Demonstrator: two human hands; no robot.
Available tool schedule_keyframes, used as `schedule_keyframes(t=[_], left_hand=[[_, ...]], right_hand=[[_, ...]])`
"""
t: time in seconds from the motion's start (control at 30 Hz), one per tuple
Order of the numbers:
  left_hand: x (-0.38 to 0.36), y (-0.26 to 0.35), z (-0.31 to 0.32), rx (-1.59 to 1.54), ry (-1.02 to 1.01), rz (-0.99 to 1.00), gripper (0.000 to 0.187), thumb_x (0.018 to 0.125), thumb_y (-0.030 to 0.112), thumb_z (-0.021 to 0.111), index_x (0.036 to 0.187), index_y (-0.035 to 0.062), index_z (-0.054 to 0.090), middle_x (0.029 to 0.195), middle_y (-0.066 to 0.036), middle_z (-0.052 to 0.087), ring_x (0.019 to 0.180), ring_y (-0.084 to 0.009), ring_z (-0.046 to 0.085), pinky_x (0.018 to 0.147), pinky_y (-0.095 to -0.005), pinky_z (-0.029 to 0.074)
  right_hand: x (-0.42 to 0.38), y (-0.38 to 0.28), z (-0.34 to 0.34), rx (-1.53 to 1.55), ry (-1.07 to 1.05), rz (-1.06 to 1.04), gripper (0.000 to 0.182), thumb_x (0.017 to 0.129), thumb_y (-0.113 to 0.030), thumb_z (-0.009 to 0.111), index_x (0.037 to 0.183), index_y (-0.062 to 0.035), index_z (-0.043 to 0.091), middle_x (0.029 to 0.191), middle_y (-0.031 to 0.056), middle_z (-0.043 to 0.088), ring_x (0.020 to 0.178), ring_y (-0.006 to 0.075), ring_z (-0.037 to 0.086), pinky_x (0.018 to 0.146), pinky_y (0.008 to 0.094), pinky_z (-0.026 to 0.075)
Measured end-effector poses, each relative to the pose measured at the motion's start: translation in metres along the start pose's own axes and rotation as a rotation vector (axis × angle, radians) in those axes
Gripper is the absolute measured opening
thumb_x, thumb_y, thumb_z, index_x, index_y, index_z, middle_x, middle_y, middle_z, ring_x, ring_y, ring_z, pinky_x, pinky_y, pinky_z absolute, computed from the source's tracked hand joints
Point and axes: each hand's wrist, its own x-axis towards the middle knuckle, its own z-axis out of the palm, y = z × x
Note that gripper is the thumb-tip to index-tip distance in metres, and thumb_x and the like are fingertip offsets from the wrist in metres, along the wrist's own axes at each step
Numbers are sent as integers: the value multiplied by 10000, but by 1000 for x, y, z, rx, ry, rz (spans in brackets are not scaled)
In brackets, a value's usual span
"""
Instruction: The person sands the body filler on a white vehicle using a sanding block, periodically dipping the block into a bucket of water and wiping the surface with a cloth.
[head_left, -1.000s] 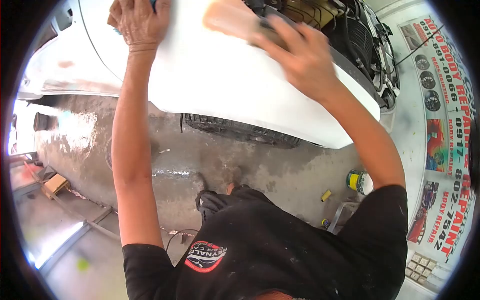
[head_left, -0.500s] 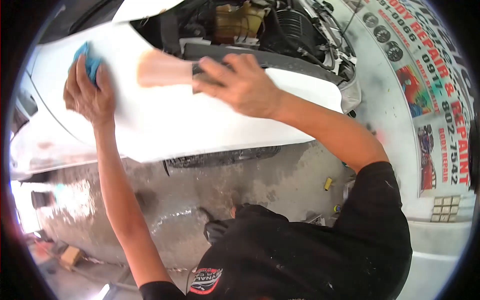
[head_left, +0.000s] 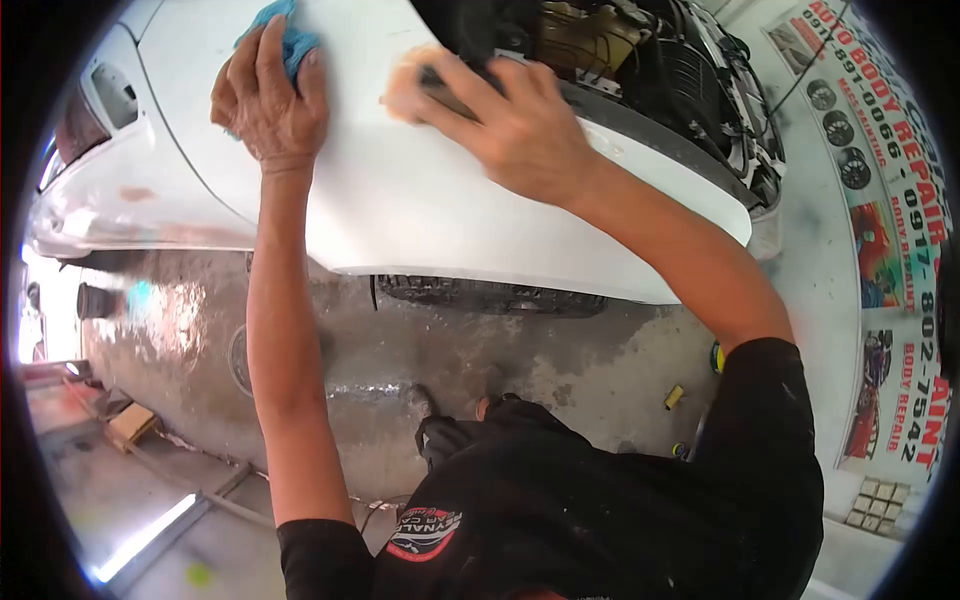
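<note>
My left hand (head_left: pixel 275 100) rests on the white fender (head_left: pixel 420 210) of a car, its fingers closed on a crumpled blue cloth (head_left: pixel 288 45) that lies against the panel. To its right, my right hand (head_left: pixel 525 125) grips a peach-coloured pad (head_left: pixel 408 88) with a dark back. The pad is on the fender's upper part, close to the edge of the engine bay. Motion blurs the pad and the fingers around it, so its exact kind does not show.
Beyond the fender, the engine bay (head_left: pixel 680 85) lies open. A tire (head_left: pixel 490 296) shows below the panel. On the wet concrete floor (head_left: pixel 560 370) lies a small yellow object (head_left: pixel 674 398). A printed banner (head_left: pixel 885 200) hangs at the right; a dark bucket (head_left: pixel 95 300) stands far left.
The camera view has shifted, so the car appears farther right. My left hand keeps the blue cloth on the fender. The pad, a long streak before, now looks shorter and less blurred.
</note>
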Motion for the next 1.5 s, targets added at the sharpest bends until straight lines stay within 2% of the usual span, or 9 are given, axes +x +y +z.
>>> schedule_keyframes(t=[0.13,0.27,0.4,0.5,0.67,0.9,1.07,1.2,1.5], left_hand=[[0,3,-4,-43,-1,16,467,1017,494,503,1413,254,568,1375,4,563,1296,-235,432,1100,-462,255],[9,16,-17,69,-77,-13,489,979,344,531,1367,48,567,1363,-171,573,1246,-388,497,1081,-513,319],[6,11,-15,74,-108,-1,521,983,384,522,1382,52,554,1399,-174,548,1271,-403,480,1096,-517,305],[-1,-2,-1,-90,-22,2,471,1030,510,472,1416,256,564,1379,-2,555,1306,-247,405,1105,-463,254],[-5,7,-3,-74,-24,-51,445,1023,492,520,1349,204,613,1319,-17,595,1256,-248,445,1054,-461,304],[-58,186,-20,-109,-344,-10,566,822,270,752,1366,198,614,1287,-46,598,1180,-273,525,947,-490,372],[-63,257,-36,-205,-469,284,520,860,286,710,1356,157,620,1270,-43,573,1123,-281,524,886,-487,386],[-45,230,-40,-238,-458,506,446,880,255,682,1315,159,654,1262,-28,589,1105,-263,540,883,-452,421],[-15,79,-42,-198,-450,429,455,836,217,741,1286,172,693,1251,4,642,1113,-256,558,906,-426,416]], right_hand=[[5,-7,3,52,-44,10,381,873,-115,662,1226,-242,732,1375,31,598,962,226,550,804,349,449],[-42,10,-13,70,-34,30,391,856,-144,669,1227,-253,728,1350,26,598,956,245,538,795,380,448],[23,-9,24,48,83,-5,343,867,-150,649,1187,-230,741,1306,41,610,917,237,546,770,396,448],[24,-20,18,68,68,54,322,866,-140,648,1164,-209,749,1294,53,614,915,238,557,778,392,452],[-60,-30,-49,223,-1,378,347,846,-119,711,1185,-182,744,1303,87,603,943,281,571,840,405,461],[-169,-56,-131,462,-93,858,398,880,-84,745,1276,-102,714,1325,166,583,1075,313,575,921,402,492],[-183,-46,-137,583,57,1030,368,943,-75,703,1304,-12,673,1304,191,581,1157,297,601,945,373,524],[-172,-46,-129,697,111,1064,390,944,-74,703,1320,15,650,1301,189,568,1146,271,605,949,361,523],[-112,-76,-94,691,182,1148,398,942,-97,711,1328,-17,655,1297,155,560,973,215,640,830,314,547]])
